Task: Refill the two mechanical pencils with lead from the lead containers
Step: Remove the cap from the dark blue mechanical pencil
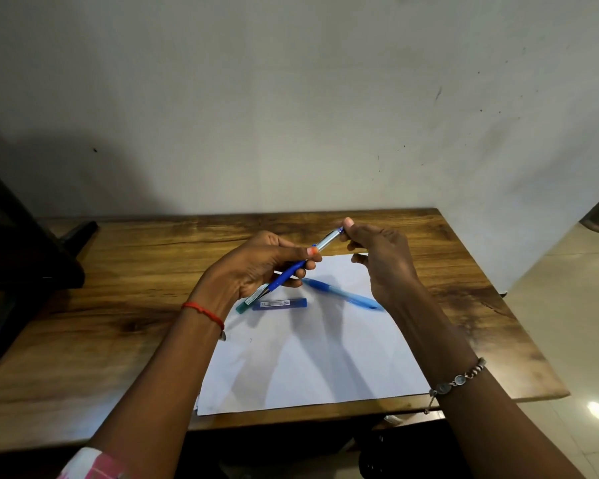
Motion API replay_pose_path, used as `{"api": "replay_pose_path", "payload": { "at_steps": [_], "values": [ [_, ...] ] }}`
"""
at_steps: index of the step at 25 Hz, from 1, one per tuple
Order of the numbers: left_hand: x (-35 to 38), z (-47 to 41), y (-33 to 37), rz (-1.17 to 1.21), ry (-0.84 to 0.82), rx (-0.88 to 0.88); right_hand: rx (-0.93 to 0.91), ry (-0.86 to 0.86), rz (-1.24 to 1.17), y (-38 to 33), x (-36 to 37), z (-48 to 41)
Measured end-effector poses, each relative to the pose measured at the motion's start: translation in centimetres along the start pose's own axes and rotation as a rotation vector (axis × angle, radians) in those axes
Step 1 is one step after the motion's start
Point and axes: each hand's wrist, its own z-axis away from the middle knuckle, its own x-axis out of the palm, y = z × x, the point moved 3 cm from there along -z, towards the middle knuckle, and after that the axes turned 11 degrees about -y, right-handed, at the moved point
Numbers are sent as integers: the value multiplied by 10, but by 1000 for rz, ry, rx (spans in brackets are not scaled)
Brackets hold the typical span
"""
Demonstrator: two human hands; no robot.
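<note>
While the left hand (253, 267) grips a blue mechanical pencil (287, 275) mid-barrel, the right hand (381, 261) pinches its top end (above white paper (308, 357)); a second pencil (343, 294) and two lead containers (279, 303) lie beneath both hands.

Table layout: one sheet, two pencils, two lead containers.

The sheet of paper (308, 357) lies on the table (118, 323), right of centre, reaching the near edge. Above the sheet's far end, the held pencil (287, 276) is clear of the surface, slanting from near-left to far-right. The left hand (263, 264) grips its middle and the right hand (377, 257) pinches its far-right end. The lying pencil (343, 293) rests on the sheet below and between the hands. The tilted lead container (253, 299) lies on the sheet's far-left part, partly under the left hand, with the level lead container (279, 303) just right of it. A bulky object (32, 254) stands at the table's left. A wall (291, 115) rises behind the far edge.
</note>
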Motion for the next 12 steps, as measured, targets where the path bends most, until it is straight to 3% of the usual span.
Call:
{"api": "replay_pose_path", "payload": {
  "at_steps": [5, 9, 12],
  "values": [
    [-10, 4, -4, -27, 3, -33, -57, 100, -121, -10, -26, -6],
    [-11, 4, -3, -43, 11, -34, 148, -83, -395, -4, -20, -4],
    [-9, 4, -3, -65, 30, -29, 259, -218, -409, -2, -9, -2]
  ]
}}
